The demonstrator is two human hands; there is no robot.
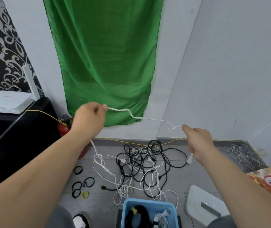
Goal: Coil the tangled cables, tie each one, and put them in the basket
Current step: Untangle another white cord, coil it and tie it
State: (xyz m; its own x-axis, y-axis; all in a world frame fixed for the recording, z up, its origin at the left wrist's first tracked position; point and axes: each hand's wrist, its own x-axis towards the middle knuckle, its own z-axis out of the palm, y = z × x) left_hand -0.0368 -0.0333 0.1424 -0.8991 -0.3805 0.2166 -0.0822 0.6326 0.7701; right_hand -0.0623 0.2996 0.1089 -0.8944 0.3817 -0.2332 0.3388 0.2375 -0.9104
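The left hand (88, 117) and right hand (198, 142) each pinch the white cable (152, 119), stretched sideways between them; its tangled remainder hangs below the left grip.

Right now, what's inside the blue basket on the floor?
The blue basket holds a coiled black cable with a yellow tie and, to its right, a bundled white cable. The picture's lower edge cuts off the basket's near part, so anything there cannot be seen.
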